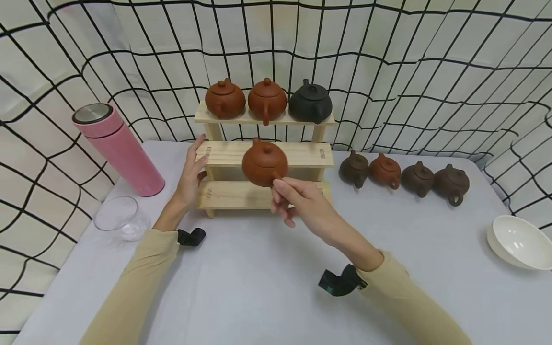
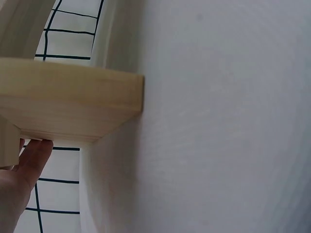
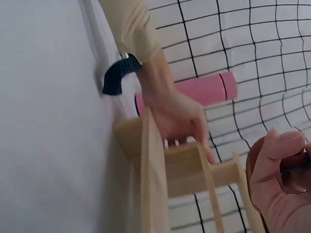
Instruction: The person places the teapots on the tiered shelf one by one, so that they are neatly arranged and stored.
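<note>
right hand (image 1: 304, 197): closed in a pinch on a reddish-brown teapot (image 1: 264, 163) | teapot: held up before the wooden rack (image 1: 230, 194) | left hand (image 1: 189, 176): partly curled, gripping the rack's left end

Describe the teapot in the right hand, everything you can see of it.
The teapot is reddish-brown, squat and rounded, with a smooth surface that looks like clay. Its lid is on, topped by a small knob. The spout points away from the person; the right hand pinches the handle at the near side. It looks roughly upright, in front of the wooden stand in the head view. Its inside is hidden.
</note>
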Demonstrator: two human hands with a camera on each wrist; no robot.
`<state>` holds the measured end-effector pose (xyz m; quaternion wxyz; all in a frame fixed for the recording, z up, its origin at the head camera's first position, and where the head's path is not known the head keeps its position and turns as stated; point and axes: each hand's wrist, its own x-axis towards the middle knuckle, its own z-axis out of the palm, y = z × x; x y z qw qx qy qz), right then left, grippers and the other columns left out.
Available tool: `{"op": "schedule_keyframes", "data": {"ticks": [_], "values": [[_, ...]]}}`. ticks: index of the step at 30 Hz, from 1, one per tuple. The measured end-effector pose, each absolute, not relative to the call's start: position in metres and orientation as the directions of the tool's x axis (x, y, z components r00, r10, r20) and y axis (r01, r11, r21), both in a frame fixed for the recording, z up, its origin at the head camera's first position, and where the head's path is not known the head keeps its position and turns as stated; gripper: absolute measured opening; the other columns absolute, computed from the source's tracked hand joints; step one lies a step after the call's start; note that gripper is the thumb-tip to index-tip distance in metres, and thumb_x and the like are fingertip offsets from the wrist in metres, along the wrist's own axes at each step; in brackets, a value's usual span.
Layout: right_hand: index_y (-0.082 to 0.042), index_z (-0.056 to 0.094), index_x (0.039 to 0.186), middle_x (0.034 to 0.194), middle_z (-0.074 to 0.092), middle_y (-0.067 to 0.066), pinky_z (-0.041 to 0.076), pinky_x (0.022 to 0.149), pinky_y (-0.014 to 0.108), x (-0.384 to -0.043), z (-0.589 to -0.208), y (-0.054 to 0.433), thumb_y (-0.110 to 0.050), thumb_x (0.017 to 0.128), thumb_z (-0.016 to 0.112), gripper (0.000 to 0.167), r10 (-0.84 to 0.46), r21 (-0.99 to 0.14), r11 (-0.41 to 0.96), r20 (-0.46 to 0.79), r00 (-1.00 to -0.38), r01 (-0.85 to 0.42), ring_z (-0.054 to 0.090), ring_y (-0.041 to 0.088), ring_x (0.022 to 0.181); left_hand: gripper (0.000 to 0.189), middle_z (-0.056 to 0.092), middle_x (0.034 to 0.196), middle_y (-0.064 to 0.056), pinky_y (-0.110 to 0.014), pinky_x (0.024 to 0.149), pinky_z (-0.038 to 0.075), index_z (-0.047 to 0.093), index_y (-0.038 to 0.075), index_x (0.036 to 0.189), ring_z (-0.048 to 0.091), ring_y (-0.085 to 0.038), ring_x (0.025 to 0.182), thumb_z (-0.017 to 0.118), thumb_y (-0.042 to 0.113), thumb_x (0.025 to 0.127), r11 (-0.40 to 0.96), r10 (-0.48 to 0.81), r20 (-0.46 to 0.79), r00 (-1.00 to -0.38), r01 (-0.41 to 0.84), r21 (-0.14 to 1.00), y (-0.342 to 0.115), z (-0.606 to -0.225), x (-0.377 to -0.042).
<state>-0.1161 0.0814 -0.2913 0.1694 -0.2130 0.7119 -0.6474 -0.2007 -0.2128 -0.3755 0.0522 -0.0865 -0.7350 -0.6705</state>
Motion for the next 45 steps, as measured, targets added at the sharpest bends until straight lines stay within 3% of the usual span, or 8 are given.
{"op": "schedule_keyframes", "data": {"ticks": [7, 24, 33, 38, 45], "values": [[-0.001, 0.055, 0.091, 0.086, 0.06, 0.016, 0.042, 0.056, 0.024, -0.134, -0.3, 0.039, -0.02, 0.114, 0.045, 0.031, -0.533, -0.997, 0.037, 0.04, -0.845, -0.07, 0.049, 0.016, 0.065, 0.066, 0.018, 0.17, -0.01, -0.041, 0.107, 0.028, 0.012, 0.018, 0.169, 0.029, -0.017, 0.14, 0.029, 0.023, 0.106, 0.055, 0.054, 0.191, -0.98, 0.194, 0.979, -0.213, -0.376, -0.201], [-0.003, 0.054, 0.088, 0.084, 0.057, 0.018, 0.039, 0.055, 0.03, -0.169, -0.3, 0.006, -0.022, 0.114, 0.045, 0.033, -0.535, -0.994, 0.076, 0.026, -0.845, -0.078, 0.045, 0.014, 0.059, 0.065, 0.021, 0.169, -0.008, -0.043, 0.108, 0.029, 0.013, 0.018, 0.169, 0.032, -0.016, 0.141, 0.029, 0.024, 0.107, 0.087, 0.034, 0.185, -0.982, 0.188, 0.978, -0.215, -0.373, -0.2], [-0.003, 0.054, 0.086, 0.077, 0.057, 0.007, 0.038, 0.053, 0.025, -0.173, -0.305, -0.006, -0.022, 0.114, 0.045, 0.035, -0.509, -0.994, 0.105, -0.041, -0.86, -0.014, 0.046, 0.011, 0.058, 0.066, 0.016, 0.172, -0.007, -0.056, 0.114, 0.023, 0.013, 0.018, 0.169, 0.025, -0.021, 0.148, 0.029, 0.025, 0.105, 0.106, 0.04, 0.19, -0.981, 0.193, 0.975, -0.214, -0.376, -0.199], [-0.001, 0.061, 0.093, 0.081, 0.06, 0.007, 0.038, 0.052, 0.023, -0.172, -0.308, -0.013, -0.023, 0.113, 0.047, 0.033, -0.513, -0.989, 0.14, -0.033, -0.858, -0.045, 0.047, 0.011, 0.059, 0.065, 0.014, 0.172, -0.003, -0.057, 0.114, 0.022, 0.014, 0.018, 0.169, 0.023, -0.018, 0.148, 0.029, 0.027, 0.106, 0.108, 0.036, 0.197, -0.98, 0.199, 0.974, -0.214, -0.378, -0.199], [0.002, 0.064, 0.103, 0.089, 0.064, 0.016, 0.037, 0.052, 0.023, -0.173, -0.31, -0.02, -0.023, 0.113, 0.047, 0.032, -0.524, -0.99, 0.134, -0.027, -0.852, -0.051, 0.046, 0.013, 0.061, 0.065, 0.018, 0.171, -0.004, -0.05, 0.11, 0.026, 0.015, 0.018, 0.168, 0.027, -0.016, 0.145, 0.028, 0.026, 0.106, 0.095, 0.031, 0.195, -0.98, 0.197, 0.976, -0.214, -0.378, -0.2]]}}
